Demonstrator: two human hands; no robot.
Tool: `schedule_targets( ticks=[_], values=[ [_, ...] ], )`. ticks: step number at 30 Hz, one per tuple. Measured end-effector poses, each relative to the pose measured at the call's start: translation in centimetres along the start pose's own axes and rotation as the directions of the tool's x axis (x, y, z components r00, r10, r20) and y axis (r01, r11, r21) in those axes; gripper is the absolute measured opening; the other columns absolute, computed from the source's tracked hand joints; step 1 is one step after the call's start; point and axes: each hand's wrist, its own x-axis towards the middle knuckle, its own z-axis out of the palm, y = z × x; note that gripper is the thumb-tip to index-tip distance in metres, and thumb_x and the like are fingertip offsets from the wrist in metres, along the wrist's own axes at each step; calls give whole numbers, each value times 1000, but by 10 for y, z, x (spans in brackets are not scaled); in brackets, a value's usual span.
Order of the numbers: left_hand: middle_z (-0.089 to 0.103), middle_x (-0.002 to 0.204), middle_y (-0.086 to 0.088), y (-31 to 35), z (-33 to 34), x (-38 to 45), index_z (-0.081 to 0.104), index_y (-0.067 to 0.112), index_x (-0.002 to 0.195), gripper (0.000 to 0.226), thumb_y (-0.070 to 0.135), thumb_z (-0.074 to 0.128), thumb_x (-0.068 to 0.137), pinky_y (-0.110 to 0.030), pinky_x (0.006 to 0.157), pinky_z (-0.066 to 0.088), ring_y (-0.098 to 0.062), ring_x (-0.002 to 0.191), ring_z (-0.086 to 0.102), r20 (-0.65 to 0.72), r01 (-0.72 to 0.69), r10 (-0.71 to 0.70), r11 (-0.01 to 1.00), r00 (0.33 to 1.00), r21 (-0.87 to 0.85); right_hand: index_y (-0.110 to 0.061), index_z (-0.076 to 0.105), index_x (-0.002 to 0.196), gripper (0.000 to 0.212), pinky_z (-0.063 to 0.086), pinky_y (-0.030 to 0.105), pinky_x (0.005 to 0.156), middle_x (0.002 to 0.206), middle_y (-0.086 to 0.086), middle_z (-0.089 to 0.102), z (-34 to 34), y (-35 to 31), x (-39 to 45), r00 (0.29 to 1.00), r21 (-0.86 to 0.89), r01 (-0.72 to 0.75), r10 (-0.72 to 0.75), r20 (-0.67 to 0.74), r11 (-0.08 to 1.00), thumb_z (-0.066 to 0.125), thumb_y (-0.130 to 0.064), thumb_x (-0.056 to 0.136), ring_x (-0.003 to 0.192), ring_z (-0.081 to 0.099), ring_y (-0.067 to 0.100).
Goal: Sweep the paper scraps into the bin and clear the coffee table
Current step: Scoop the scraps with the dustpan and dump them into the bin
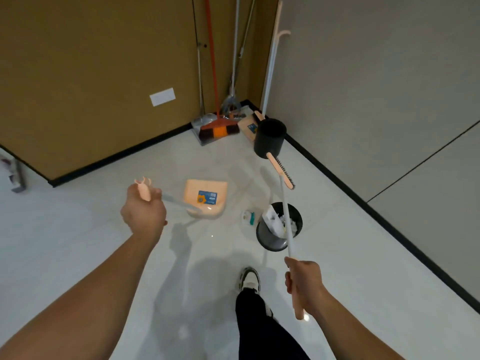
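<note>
Gripping the peach-coloured end of a long handle, the left hand (144,211) has its fingers curled tight round it; the thin shaft runs forward and down to a peach plastic dustpan with a blue label (206,197), which sits low over the glossy white floor (91,229), ahead of and just right of that grip. Whether the pan touches the floor I cannot tell.

The right hand (304,281) is closed in a fist round the peach grip of a white-shafted broom (285,211), whose shaft slants up and away from the hand. It crosses in front of a round black waste bin (270,236) that stands on the floor between the two hands, nearer the right one. Crumpled white paper scraps (292,224) and a folded white sheet lie inside the bin. The broom's narrow peach head with dark bristles (281,171) is beyond the bin, tilted, its tip just below a second black cylindrical bin (270,137) near the corner.

A small white and green wrapper (248,216) lies on the floor just left of the near bin.

In the far corner lean an orange-handled broom (219,129), a grey dustpan and a mop. A white and black shoe (249,279) and a black trouser leg show below.
</note>
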Motion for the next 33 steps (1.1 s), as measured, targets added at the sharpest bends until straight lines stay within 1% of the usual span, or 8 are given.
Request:
schedule_targets(
  ticks=[1, 3, 5, 8, 12, 16, 24, 33],
  values=[
    [58, 86, -5, -2, 7, 5, 56, 29, 112, 23, 34, 61, 90, -39, 39, 55, -30, 75, 64, 39, -45, 43, 997, 998, 61, 4, 61, 84, 17, 34, 25, 39, 50, 9, 47, 8, -12, 11, 1000, -1, -18, 18, 16, 1000, 63, -11, 93, 38, 39, 19],
    [65, 91, -9, -7, 21, 12, 57, 28, 117, 27, 33, 60, 91, -45, 65, 59, -35, 84, 65, 138, -160, 133, 965, 981, 210, 4, 60, 84, 16, 32, 24, 38, 52, 10, 44, 21, -35, 32, 997, -15, -54, 55, 53, 998, 63, -9, 92, 39, 37, 18],
    [70, 95, -13, -13, 34, 18, 58, 26, 121, 29, 33, 58, 93, -42, 80, 55, -39, 91, 65, 260, -330, 246, 872, 934, 361, 1, 57, 82, 14, 31, 23, 38, 54, 11, 43, 31, -55, 53, 993, -46, -84, 88, 75, 995, 63, -8, 91, 40, 35, 19],
    [71, 90, -13, -15, 59, 27, 56, 27, 123, 30, 36, 56, 94, -41, 73, 54, -40, 84, 65, 437, -491, 289, 733, 852, 471, 2, 57, 80, 17, 32, 23, 39, 53, 11, 45, 46, -76, 88, 986, -114, -131, 141, 91, 985, 65, -10, 90, 38, 36, 19],
    [71, 90, -7, -22, 93, 24, 52, 31, 128, 34, 41, 51, 96, -37, 68, 52, -36, 81, 65, 598, -599, 230, 590, 768, 542, 8, 62, 81, 22, 36, 28, 44, 52, 13, 51, 63, -93, 123, 971, -222, -182, 211, 113, 958, 63, -12, 91, 38, 43, 21],
    [70, 83, -7, -26, 110, 26, 52, 29, 126, 33, 37, 53, 95, -37, 63, 48, -37, 74, 65, 578, -594, 241, 576, 780, 562, 8, 59, 86, 20, 37, 27, 44, 56, 13, 50, 74, -100, 139, 945, -290, -228, 283, 165, 929, 60, -10, 95, 38, 44, 21],
    [68, 80, -6, -28, 106, 49, 48, 32, 123, 29, 34, 53, 95, -33, 59, 44, -37, 70, 61, 575, -562, 185, 576, 797, 593, -4, 55, 82, 25, 35, 19, 36, 60, 7, 50, 52, -112, 126, 806, -270, -422, 494, 327, 866, 53, -19, 101, 38, 42, 10],
    [70, 111, 3, -44, 69, 48, 49, 30, 122, 26, 34, 47, 97, -41, 74, 55, -33, 94, 66, 631, -579, 185, 641, 753, 503, -5, 57, 77, 27, 32, 19, 39, 57, 8, 50, 72, -91, 69, 920, -270, -272, 332, 209, 924, 59, -21, 99, 40, 41, 15]
  ],
)
